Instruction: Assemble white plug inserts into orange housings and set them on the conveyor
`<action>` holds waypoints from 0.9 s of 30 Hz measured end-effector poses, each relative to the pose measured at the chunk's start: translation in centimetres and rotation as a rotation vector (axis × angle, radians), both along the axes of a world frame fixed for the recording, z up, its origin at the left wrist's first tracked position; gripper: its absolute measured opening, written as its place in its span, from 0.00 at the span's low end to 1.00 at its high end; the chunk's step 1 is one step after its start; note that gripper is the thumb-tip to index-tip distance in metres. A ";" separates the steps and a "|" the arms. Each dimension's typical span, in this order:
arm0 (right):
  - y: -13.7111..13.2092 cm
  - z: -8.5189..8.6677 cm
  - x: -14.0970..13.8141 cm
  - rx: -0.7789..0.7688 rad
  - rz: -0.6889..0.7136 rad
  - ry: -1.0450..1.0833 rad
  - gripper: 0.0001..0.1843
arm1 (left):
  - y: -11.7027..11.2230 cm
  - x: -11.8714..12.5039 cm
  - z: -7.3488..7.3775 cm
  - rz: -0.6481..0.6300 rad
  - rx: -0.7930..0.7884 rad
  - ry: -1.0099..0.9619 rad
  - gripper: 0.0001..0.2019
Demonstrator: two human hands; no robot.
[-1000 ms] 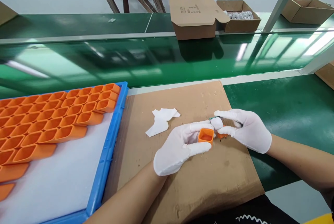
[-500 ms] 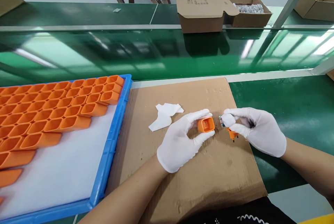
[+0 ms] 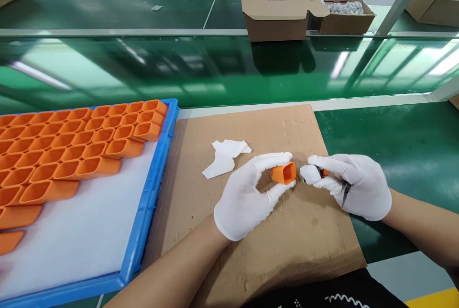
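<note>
In a white glove, my left hand pinches a small orange plastic housing between thumb and fingers. Its hollow open end faces right. Across a narrow gap, my right hand, also gloved, grips a small electronic assembly. That assembly shows a rounded white part and a sliver of circuit board at its left end. A bit of orange peeks out between the right fingers, which hide the rest. A dark, thin pointed thing shows against the right palm; its kind is unclear.
Both hands are above a cardboard sheet, where a torn white paper piece lies. Left stands a blue-rimmed tray with rows of orange housings. Behind, cardboard boxes sit on a ledge; one holds small white parts.
My right hand has turned the assembly, so its orange part no longer hangs below the fingers. The housing in my left hand is rotated slightly, its opening now more to the right.
</note>
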State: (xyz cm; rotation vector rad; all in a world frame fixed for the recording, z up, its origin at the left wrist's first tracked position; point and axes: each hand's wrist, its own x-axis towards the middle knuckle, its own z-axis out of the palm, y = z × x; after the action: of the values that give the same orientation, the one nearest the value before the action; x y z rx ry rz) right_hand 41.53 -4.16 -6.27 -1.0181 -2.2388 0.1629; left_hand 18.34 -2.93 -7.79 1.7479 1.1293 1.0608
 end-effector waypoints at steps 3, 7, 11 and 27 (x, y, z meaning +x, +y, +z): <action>0.0 0.0 -0.2 0.019 0.042 0.003 0.20 | -0.1 0.0 -0.6 -0.003 0.114 0.053 0.14; -0.1 0.1 -0.3 0.046 0.031 -0.043 0.17 | -0.3 -0.1 -1.0 -0.020 0.161 0.114 0.15; -0.2 0.0 -0.7 0.106 -0.016 -0.125 0.13 | -0.5 -0.1 -1.0 -0.021 0.199 0.109 0.17; -0.7 0.0 -1.6 0.202 -0.139 -0.256 0.16 | -0.8 0.1 -0.7 -0.075 0.322 0.032 0.19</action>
State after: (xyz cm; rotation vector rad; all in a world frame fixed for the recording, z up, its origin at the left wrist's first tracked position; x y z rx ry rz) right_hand 39.95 -4.82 -6.27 -1.1300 -2.3413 -0.2627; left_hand 18.45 -3.70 -8.50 2.0457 0.9417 1.2241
